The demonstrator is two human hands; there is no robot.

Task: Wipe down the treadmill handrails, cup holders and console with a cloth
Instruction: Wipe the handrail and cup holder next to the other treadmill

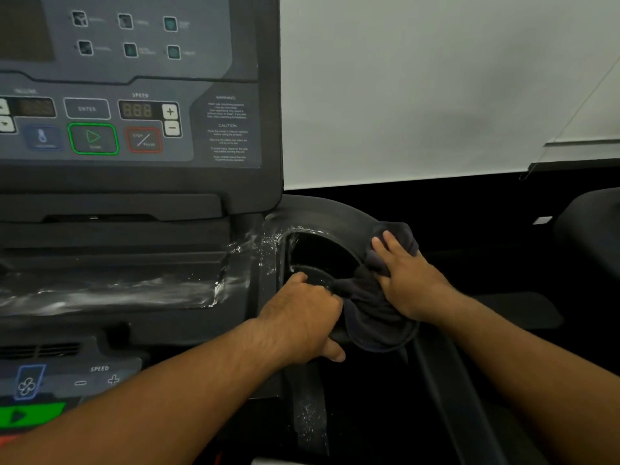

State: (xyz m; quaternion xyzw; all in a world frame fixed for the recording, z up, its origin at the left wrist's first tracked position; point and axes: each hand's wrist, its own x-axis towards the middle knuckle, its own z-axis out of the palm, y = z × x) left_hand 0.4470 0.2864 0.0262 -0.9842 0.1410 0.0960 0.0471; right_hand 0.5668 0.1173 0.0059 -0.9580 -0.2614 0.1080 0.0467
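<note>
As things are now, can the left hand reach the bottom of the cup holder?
Probably yes. The left hand grips the near rim of the cup holder, fingers already over the edge, and the cloth under the right hand covers only the right side.

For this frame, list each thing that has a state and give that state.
cloth: bunched, draped over the cup holder rim
cup holder: wet on its rim
left hand: gripping the rim beside the cloth
right hand: pressing on the cloth
speed display: shows 888
tray: wet, streaked
</note>
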